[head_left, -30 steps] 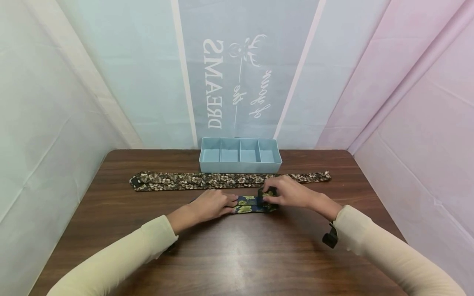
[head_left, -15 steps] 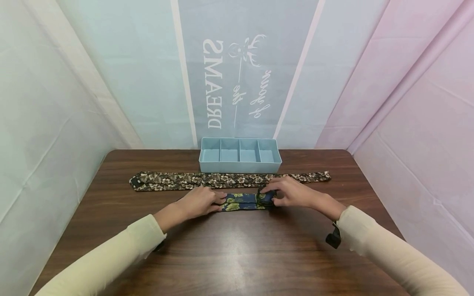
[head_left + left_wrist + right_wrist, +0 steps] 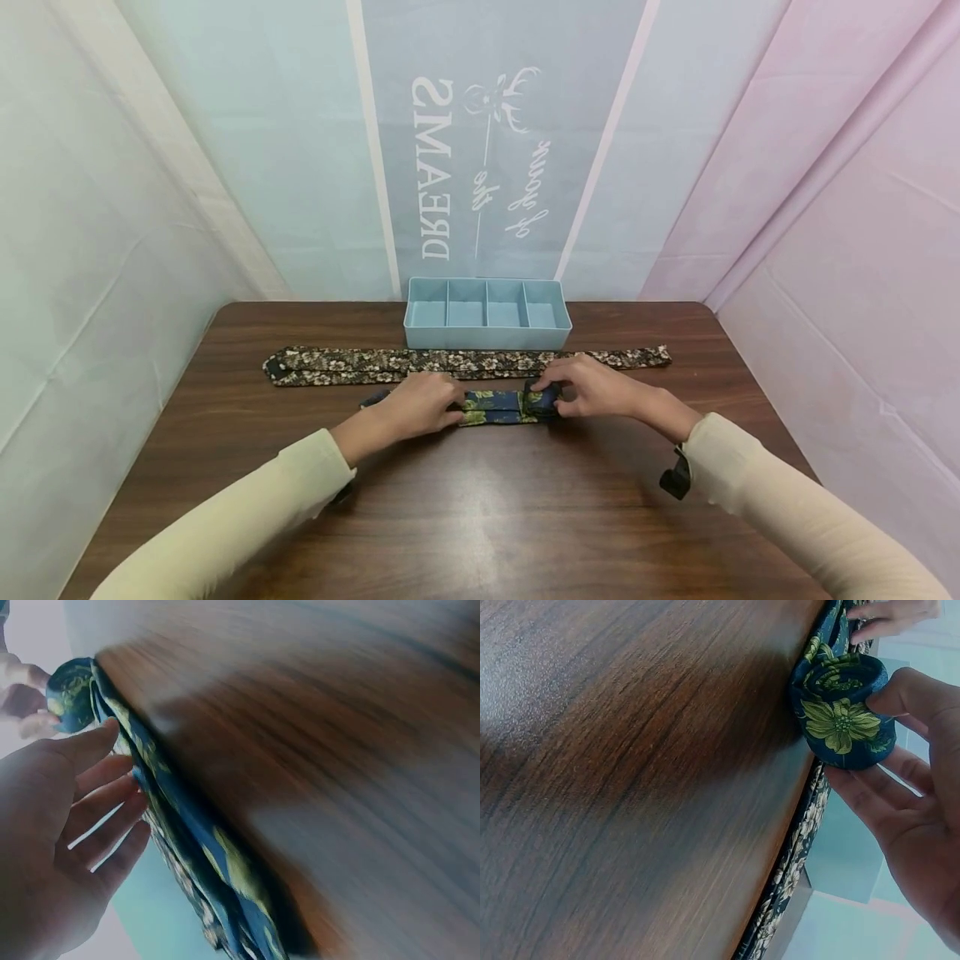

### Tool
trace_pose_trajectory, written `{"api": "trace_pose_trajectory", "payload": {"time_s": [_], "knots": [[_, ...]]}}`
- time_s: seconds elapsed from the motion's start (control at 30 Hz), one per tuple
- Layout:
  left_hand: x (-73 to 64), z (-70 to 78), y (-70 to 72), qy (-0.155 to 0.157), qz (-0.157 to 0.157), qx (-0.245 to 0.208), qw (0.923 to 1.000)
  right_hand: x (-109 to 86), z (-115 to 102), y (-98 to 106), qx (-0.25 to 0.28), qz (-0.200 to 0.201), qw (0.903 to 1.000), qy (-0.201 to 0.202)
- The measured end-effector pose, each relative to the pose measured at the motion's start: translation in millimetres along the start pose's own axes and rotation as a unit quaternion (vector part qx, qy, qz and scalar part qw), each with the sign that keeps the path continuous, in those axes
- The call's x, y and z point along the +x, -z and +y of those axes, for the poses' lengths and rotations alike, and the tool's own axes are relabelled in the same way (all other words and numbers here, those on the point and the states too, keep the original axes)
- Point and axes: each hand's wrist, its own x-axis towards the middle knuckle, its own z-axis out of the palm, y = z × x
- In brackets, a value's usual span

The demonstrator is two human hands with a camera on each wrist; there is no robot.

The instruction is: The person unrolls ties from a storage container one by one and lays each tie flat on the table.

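Observation:
A navy necktie [image 3: 491, 408] with yellow-green flowers lies lengthwise on the table, its right end wound into a roll [image 3: 844, 724]. My right hand [image 3: 596, 387] holds that roll between thumb and fingers, and the coil's layers show in the right wrist view. Over the flat part of the tie is my left hand [image 3: 420, 404]; in the left wrist view its fingers [image 3: 105, 799] are loosely extended, with tips right at the tie's edge. The tie's left end peeks out past this hand.
Behind the navy tie, a dark necktie [image 3: 345, 367] with cream flowers is stretched across the table. A light blue box [image 3: 487, 338] with several compartments stands behind it, near the back edge of the wooden table [image 3: 480, 508]. Fabric walls [image 3: 315, 167] enclose the table.
The right hand has turned the roll and still holds it. My left hand slid left along the navy tie, then came back right, uncovering the tie's left end.

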Motion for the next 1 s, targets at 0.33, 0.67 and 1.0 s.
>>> {"api": "trace_pose_trajectory", "payload": {"time_s": [0.33, 0.67, 1.0], "knots": [[33.0, 17.6, -10.5, 0.016, -0.023, -0.018, 0.9995, -0.6, 4, -1, 0.013, -0.005, 0.9999, 0.0], [49.1, 30.7, -24.6, -0.002, -0.04, -0.009, 0.9991, -4.9, 12, -2, 0.007, 0.008, 0.9998, 0.015], [50.3, 34.0, -30.1, -0.006, -0.029, -0.009, 0.9995, -2.5, 10, -14, 0.01, 0.052, 0.9985, 0.016]]}}
